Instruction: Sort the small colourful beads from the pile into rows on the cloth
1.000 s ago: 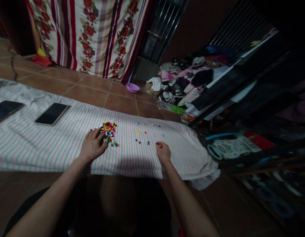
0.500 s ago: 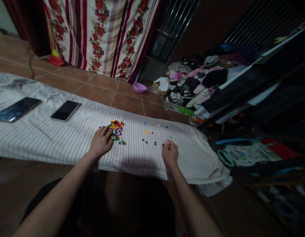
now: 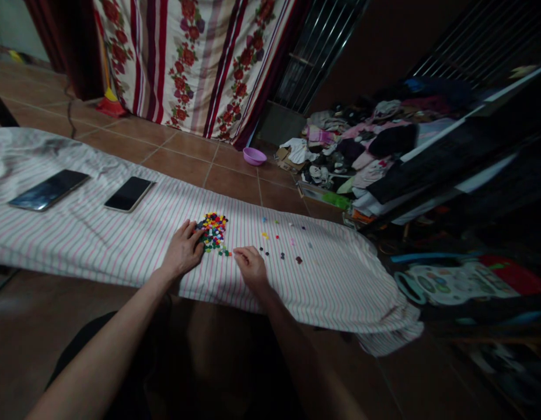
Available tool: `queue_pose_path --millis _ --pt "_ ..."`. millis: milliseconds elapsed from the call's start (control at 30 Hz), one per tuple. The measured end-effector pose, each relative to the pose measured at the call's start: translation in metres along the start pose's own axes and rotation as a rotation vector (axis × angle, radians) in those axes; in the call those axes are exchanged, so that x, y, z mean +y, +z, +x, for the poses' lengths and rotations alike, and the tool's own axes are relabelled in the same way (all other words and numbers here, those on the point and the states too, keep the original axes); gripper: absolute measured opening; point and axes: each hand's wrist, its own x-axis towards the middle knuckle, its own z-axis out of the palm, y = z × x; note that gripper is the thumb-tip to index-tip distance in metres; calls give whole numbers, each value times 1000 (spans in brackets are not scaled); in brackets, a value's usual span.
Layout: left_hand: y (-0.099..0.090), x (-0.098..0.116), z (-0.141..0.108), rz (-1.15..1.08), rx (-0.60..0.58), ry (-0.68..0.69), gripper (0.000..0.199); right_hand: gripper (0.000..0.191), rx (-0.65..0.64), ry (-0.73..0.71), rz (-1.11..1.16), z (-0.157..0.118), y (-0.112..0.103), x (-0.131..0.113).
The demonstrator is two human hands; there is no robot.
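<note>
A pile of small multicoloured pieces (image 3: 215,228) lies on the striped cloth (image 3: 332,280). My left hand (image 3: 184,248) rests at the pile's left edge, fingers spread and touching it. Just right of the pile is my right hand (image 3: 250,265), its fingers bent over the cloth near an orange piece; whether anything is between the fingertips is too small to tell. Farther right, small groups sorted by colour lie apart, among them yellow pieces (image 3: 265,235), a red piece (image 3: 277,237), pink pieces (image 3: 292,241) and dark brown pieces (image 3: 299,260).
Two dark-screened devices, a tablet (image 3: 49,189) and a phone (image 3: 129,193), lie on the cloth at the left. Beyond it, a purple basin (image 3: 254,156) stands on the tiled floor. Heaped clothes (image 3: 353,140) are at the back right.
My right hand has moved left from the dark brown pieces to beside the pile, uncovering them. My left hand stays at the pile. The view has shifted slightly.
</note>
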Motion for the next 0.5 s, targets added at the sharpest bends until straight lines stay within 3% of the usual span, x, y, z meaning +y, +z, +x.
queue_pose_path --millis 200,500 --pt "-2 -3 -3 -21 27 -4 41 18 -79 75 -115 11 23 -22" --pt "-6 -1 -2 15 2 -31 41 17 -84 109 -175 12 24 -25"
